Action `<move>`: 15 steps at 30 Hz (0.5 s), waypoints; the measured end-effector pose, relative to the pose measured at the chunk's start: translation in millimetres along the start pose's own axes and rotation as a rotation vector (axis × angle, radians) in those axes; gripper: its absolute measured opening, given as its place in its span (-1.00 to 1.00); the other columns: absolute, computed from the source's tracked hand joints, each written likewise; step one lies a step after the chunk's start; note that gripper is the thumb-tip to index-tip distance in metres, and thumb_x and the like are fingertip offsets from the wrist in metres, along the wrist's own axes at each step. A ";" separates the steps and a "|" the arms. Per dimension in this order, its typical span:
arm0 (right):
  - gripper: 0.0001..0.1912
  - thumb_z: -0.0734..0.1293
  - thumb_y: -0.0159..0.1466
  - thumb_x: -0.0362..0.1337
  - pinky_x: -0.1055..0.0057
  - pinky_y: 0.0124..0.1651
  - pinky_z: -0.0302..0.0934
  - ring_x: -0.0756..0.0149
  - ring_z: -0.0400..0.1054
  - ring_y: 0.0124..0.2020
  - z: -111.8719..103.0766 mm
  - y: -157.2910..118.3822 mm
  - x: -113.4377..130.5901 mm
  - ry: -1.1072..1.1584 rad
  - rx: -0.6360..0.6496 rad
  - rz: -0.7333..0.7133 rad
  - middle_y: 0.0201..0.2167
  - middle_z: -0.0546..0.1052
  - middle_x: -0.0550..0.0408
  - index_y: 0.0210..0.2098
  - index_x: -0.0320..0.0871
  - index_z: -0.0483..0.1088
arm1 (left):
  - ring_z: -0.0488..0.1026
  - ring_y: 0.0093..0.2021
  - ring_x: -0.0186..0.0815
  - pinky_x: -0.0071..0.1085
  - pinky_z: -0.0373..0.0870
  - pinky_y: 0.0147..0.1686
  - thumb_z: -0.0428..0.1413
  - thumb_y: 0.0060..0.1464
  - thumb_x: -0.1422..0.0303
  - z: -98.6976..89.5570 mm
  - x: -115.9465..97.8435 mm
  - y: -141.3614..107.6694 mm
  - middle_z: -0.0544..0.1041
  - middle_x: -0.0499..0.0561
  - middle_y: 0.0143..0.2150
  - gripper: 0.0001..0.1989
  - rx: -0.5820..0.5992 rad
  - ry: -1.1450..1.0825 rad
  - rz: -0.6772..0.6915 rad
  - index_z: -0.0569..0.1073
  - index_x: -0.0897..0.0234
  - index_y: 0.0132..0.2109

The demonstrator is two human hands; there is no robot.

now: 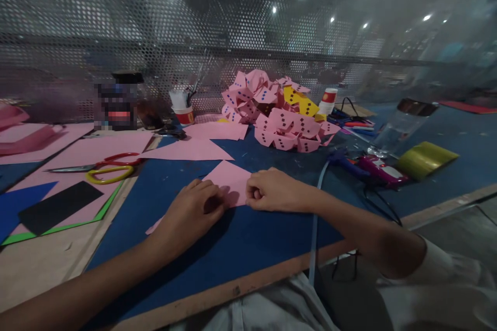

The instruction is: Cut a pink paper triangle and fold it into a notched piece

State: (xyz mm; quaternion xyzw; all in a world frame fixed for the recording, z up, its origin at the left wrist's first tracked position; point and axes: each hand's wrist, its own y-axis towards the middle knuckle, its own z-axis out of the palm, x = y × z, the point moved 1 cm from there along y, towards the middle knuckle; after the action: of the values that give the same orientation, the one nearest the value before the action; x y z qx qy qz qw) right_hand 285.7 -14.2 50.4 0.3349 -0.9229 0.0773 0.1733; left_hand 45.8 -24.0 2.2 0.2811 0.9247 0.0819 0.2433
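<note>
A pink sheet of paper (230, 178) lies on the blue tabletop, one corner pointing away from me. My left hand (202, 202) is closed at its left edge, fingers curled and thumb bent toward the fingertips. At the opposite edge my right hand (269, 190) is closed too, its fingers folded over the paper. The paper under my fingertips is partly hidden. From beneath my left wrist pokes a small pink paper tip (154, 225). Just beyond the sheet are larger pink paper pieces (190, 151).
Red-and-yellow scissors (111, 168) rest on pink paper at left, near a black card (64, 207). Folded pink paper shapes with printed dots (295, 129) are heaped at the back. On the right are a glue gun (382, 170), yellow tape roll (427, 160) and clear jar (402, 126).
</note>
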 end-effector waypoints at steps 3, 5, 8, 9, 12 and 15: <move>-0.86 0.34 0.32 -0.28 0.40 -0.20 0.11 0.32 0.43 -0.26 -6.9 -2.3 -2.5 0.049 0.068 -0.009 -0.23 0.64 0.07 -0.26 -0.16 0.55 | 0.36 -0.22 -0.14 -0.26 0.18 -0.22 0.14 0.22 0.29 0.5 0.7 0.5 0.51 0.00 -0.35 -0.85 0.001 0.007 0.000 0.48 0.17 -0.33; -0.84 0.38 0.34 -0.20 0.42 -0.21 0.13 0.32 0.44 -0.25 -8.5 -3.4 -3.9 0.097 0.081 -0.024 -0.21 0.64 0.06 -0.23 -0.16 0.56 | 0.36 -0.24 -0.15 -0.26 0.18 -0.23 0.13 0.22 0.28 0.5 1.0 0.9 0.50 0.00 -0.36 -0.84 0.007 0.014 0.007 0.46 0.17 -0.35; -0.86 0.43 0.31 -0.20 0.43 -0.22 0.14 0.33 0.44 -0.26 -6.2 -3.5 -4.1 0.103 0.043 -0.030 -0.26 0.63 0.10 -0.27 -0.15 0.55 | 0.35 -0.26 -0.15 -0.25 0.18 -0.23 0.12 0.23 0.27 -0.3 0.7 1.4 0.49 -0.01 -0.38 -0.81 0.008 0.016 0.021 0.43 0.18 -0.37; -0.89 0.42 0.30 -0.24 0.42 -0.22 0.14 0.34 0.44 -0.27 -5.1 -3.3 -3.6 0.088 0.025 -0.027 -0.28 0.63 0.12 -0.29 -0.15 0.54 | 0.34 -0.27 -0.15 -0.25 0.18 -0.23 0.12 0.23 0.27 -0.6 0.3 1.5 0.49 -0.01 -0.38 -0.80 0.007 0.014 0.024 0.43 0.18 -0.37; -0.93 0.38 0.28 -0.31 0.42 -0.20 0.13 0.34 0.43 -0.28 -3.1 -2.7 -1.7 0.057 0.003 -0.015 -0.30 0.62 0.14 -0.32 -0.14 0.53 | 0.34 -0.27 -0.15 -0.25 0.17 -0.24 0.11 0.24 0.27 -1.4 -1.1 1.6 0.48 -0.01 -0.39 -0.81 0.003 0.007 0.026 0.42 0.18 -0.36; -0.93 0.37 0.29 -0.32 0.41 -0.19 0.12 0.34 0.44 -0.28 -3.5 -2.3 -1.1 0.063 0.023 -0.004 -0.30 0.63 0.13 -0.32 -0.14 0.52 | 0.34 -0.27 -0.15 -0.25 0.17 -0.23 0.10 0.25 0.28 -1.5 -2.1 1.7 0.48 -0.01 -0.38 -0.81 0.000 0.009 0.026 0.43 0.18 -0.36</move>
State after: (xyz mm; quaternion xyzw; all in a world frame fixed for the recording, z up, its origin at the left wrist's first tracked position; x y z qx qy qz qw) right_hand 288.9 -14.4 53.3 0.3362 -0.9154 0.0978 0.1985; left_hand 47.4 -23.8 4.8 0.2927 0.9221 0.0865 0.2380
